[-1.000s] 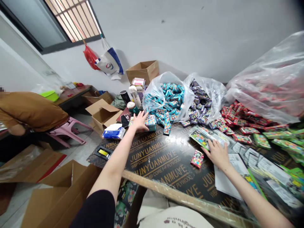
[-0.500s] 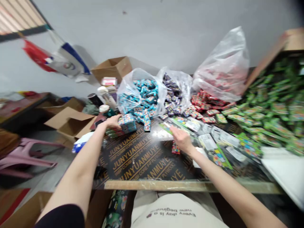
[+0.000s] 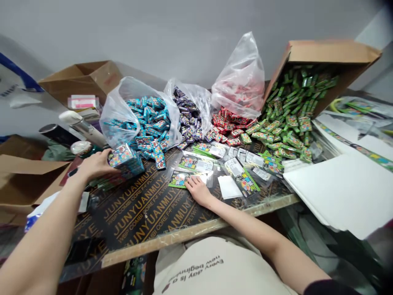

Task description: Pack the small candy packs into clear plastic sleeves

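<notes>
At the left of the table, my left hand point(image 3: 100, 166) closes around the near end of a neat stack of small colourful packets point(image 3: 124, 159). Its fingers are bent against the stack's side. My right hand point(image 3: 199, 191) lies palm down with fingers stretched over a flat clear bag with a green printed card point(image 3: 179, 179), its fingertips touching the bag. Just behind it are more such carded bags point(image 3: 196, 163). A white paper slip point(image 3: 229, 187) and another carded bag point(image 3: 245, 180) lie to its right.
Plastic bags spill blue packets point(image 3: 153, 119), purple packets point(image 3: 187, 108) and red packets point(image 3: 230, 121) along the wall. A tipped carton point(image 3: 331, 53) pours out green packets point(image 3: 291, 123). White sheets point(image 3: 340, 188) are at right. Bottles point(image 3: 87, 129) and an open carton point(image 3: 24, 176) stand left.
My view has swung right. My right hand now lies on a carded bag; the red packet that was beneath it no longer shows. My left hand remains at the stack.
</notes>
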Demonstrator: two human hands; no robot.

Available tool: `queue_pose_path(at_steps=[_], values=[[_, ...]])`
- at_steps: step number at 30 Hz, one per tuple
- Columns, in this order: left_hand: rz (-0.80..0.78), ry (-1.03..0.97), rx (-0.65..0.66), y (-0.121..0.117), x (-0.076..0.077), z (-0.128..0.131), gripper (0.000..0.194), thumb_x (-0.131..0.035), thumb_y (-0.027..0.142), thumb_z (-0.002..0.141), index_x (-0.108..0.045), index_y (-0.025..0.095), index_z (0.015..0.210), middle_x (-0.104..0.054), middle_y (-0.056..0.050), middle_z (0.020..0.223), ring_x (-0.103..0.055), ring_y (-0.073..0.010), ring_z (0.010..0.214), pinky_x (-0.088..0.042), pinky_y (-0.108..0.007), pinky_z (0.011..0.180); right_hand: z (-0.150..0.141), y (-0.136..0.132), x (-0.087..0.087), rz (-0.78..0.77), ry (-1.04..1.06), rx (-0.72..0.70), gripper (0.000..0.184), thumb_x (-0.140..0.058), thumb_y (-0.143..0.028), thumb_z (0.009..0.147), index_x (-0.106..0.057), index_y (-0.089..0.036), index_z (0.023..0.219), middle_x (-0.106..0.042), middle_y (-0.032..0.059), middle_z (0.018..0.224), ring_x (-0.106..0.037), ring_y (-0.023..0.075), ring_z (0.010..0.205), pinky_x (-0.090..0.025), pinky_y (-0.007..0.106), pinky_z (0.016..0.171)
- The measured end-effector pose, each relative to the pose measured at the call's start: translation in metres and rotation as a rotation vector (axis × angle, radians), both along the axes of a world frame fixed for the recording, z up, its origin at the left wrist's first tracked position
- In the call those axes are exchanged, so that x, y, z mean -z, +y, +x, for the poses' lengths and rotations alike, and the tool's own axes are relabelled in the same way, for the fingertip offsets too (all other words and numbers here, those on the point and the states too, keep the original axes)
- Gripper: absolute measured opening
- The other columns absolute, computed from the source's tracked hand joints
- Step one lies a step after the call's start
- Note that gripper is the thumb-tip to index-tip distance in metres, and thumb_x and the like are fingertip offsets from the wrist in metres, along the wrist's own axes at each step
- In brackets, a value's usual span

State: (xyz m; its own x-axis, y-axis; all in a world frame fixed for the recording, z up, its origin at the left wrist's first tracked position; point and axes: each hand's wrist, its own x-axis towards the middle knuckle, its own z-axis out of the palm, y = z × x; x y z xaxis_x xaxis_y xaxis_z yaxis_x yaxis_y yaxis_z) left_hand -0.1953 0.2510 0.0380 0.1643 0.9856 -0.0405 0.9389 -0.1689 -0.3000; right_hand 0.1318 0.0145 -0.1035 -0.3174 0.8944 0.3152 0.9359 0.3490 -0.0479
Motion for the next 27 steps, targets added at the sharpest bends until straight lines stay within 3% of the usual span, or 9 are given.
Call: queue_pose_path(at_steps=[3, 6, 9, 21, 27], values=[[-0.036, 0.007, 0.158, -0.013, -0.015, 0.000, 0.090, -0.062, 0.061, 0.053, -0.032, 0.017, 0.127, -0.056, -0.009, 0.111, -0.053, -0.0263, 0.095, -0.039, -0.029, 0.077, 0.001, -0.003, 0.006, 0.016, 0.046, -0.037, 0.030, -0.044, -0.011, 0.085, -0.054, -0.012, 0.112, -0.057, 0.0153, 0.116, -0.047, 0.0248, 0.112, -0.036, 0.044, 0.093], [-0.028, -0.047, 0.119, -0.022, -0.029, 0.000, 0.092, -0.064, 0.059, 0.051, -0.032, 0.020, 0.127, -0.052, -0.012, 0.114, -0.049, -0.0315, 0.103, -0.039, -0.034, 0.081, 0.002, -0.006, 0.014, 0.036, 0.089, -0.020, 0.034, -0.044, -0.008, 0.082, -0.055, -0.012, 0.113, -0.056, 0.0158, 0.119, -0.047, 0.0259, 0.114, -0.033, 0.045, 0.096], [-0.028, -0.085, 0.053, -0.022, -0.034, -0.003, 0.095, -0.066, 0.058, 0.049, -0.030, 0.020, 0.128, -0.049, -0.013, 0.116, -0.047, -0.0332, 0.107, -0.038, -0.039, 0.084, 0.003, -0.005, 0.023, 0.068, 0.092, -0.024, 0.036, -0.044, -0.008, 0.081, -0.056, -0.012, 0.114, -0.055, 0.0140, 0.121, -0.046, 0.0270, 0.115, -0.032, 0.045, 0.098], [-0.251, -0.159, 0.098, -0.004, -0.001, 0.001, 0.102, -0.073, 0.055, 0.041, -0.033, 0.020, 0.128, -0.044, -0.014, 0.125, -0.045, -0.0329, 0.112, -0.036, -0.039, 0.091, 0.010, -0.005, 0.023, 0.090, 0.105, -0.091, 0.037, -0.041, -0.008, 0.081, -0.057, -0.014, 0.113, -0.057, 0.0124, 0.119, -0.048, 0.0246, 0.114, -0.035, 0.044, 0.096], [-0.267, -0.174, 0.124, -0.001, 0.000, 0.001, 0.101, -0.073, 0.053, 0.042, -0.034, 0.018, 0.128, -0.046, -0.013, 0.125, -0.048, -0.0301, 0.110, -0.037, -0.035, 0.091, 0.011, -0.006, 0.029, 0.119, 0.108, -0.098, 0.037, -0.040, -0.010, 0.082, -0.055, -0.013, 0.116, -0.056, 0.0131, 0.120, -0.047, 0.0241, 0.115, -0.034, 0.044, 0.098]])
